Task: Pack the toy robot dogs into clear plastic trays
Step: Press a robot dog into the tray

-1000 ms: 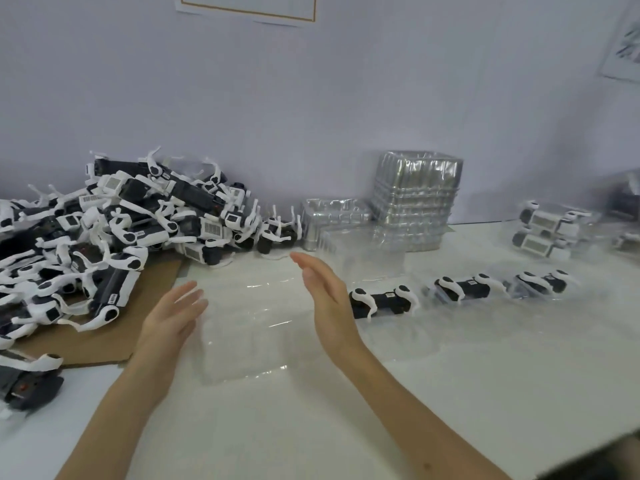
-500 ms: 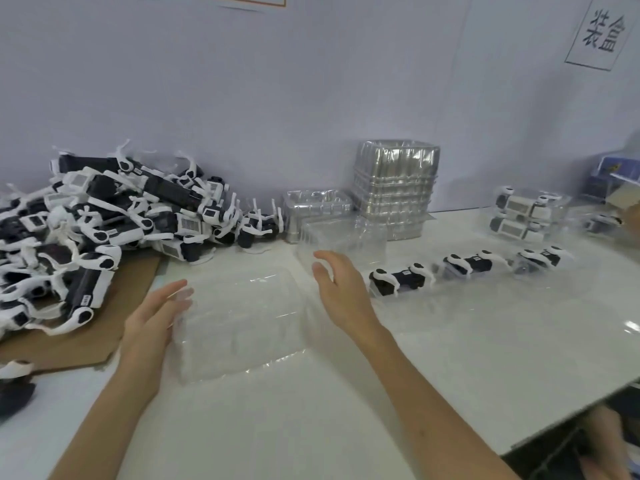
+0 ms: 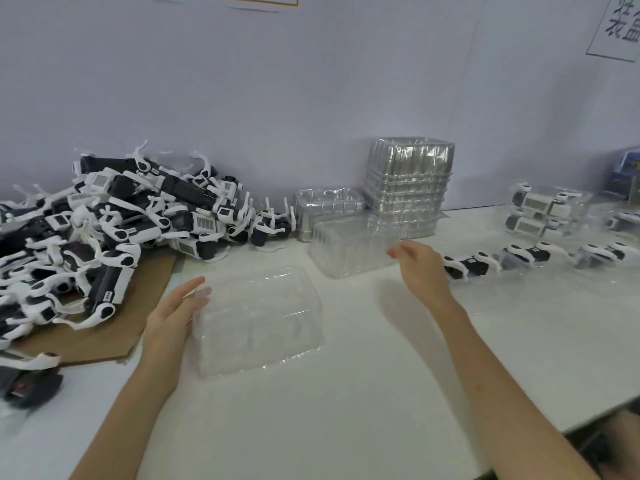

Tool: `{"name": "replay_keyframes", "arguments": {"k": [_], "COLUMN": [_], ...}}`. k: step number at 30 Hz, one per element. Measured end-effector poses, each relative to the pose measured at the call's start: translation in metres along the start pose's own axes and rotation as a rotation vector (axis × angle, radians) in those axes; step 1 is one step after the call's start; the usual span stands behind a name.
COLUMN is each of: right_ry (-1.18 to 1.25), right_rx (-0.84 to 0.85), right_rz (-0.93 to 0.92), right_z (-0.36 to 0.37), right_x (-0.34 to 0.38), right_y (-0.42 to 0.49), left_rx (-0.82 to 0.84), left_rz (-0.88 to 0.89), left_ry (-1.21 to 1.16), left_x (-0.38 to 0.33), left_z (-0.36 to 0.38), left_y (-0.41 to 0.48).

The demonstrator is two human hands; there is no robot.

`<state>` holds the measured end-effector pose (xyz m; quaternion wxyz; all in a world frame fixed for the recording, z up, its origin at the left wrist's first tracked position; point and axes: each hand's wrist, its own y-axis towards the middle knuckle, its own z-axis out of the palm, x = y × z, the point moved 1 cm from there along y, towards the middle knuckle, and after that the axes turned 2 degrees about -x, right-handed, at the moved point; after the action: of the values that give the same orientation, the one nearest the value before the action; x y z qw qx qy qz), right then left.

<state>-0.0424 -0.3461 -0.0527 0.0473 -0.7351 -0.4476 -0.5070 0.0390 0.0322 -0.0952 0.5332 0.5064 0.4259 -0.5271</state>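
A clear plastic tray (image 3: pixel 258 320) lies upside down on the white table in front of me. My left hand (image 3: pixel 173 315) rests flat against its left side with straight fingers. My right hand (image 3: pixel 420 268) hovers to the right, fingers loosely bent, holding nothing, next to a second clear tray (image 3: pixel 349 245). A big heap of black-and-white toy robot dogs (image 3: pixel 104 223) lies at the left, partly on brown cardboard (image 3: pixel 114 330). Three dogs in clear trays (image 3: pixel 530 259) form a row at the right.
A tall stack of clear trays (image 3: pixel 408 183) stands against the wall, with a low tray (image 3: pixel 329 206) beside it. Packed dogs in stacked trays (image 3: pixel 543 211) sit at the far right. The table's front edge runs diagonally at lower right.
My right hand has left the right side of the near tray and moved right and up. My left hand stays at the tray's left side. The view has shifted slightly.
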Motion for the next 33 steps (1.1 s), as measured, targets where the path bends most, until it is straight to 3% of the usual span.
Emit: {"name": "replay_keyframes", "arguments": {"k": [9, 19, 23, 28, 33], "right_ry": [-0.111, -0.031, 0.108, 0.076, -0.077], "right_rx": [-0.004, -0.055, 0.215, 0.494, 0.356], "right_rz": [0.049, 0.046, -0.178, -0.498, -0.737], "right_z": [-0.065, -0.04, 0.006, 0.073, 0.083], "right_x": [-0.046, -0.02, 0.047, 0.099, 0.09], "right_y": [0.038, 0.032, -0.005, -0.069, -0.092], "left_rx": [-0.018, -0.051, -0.012, -0.011, -0.065], "left_rz": [0.06, 0.089, 0.122, 0.123, 0.064], "left_ry": [0.011, 0.129, 0.195, 0.274, 0.226], "left_x": [0.005, 0.011, 0.011, 0.011, 0.011], "left_z": [0.004, 0.004, 0.011, 0.015, 0.014], "left_y": [-0.001, 0.002, 0.0, -0.003, 0.001]}}
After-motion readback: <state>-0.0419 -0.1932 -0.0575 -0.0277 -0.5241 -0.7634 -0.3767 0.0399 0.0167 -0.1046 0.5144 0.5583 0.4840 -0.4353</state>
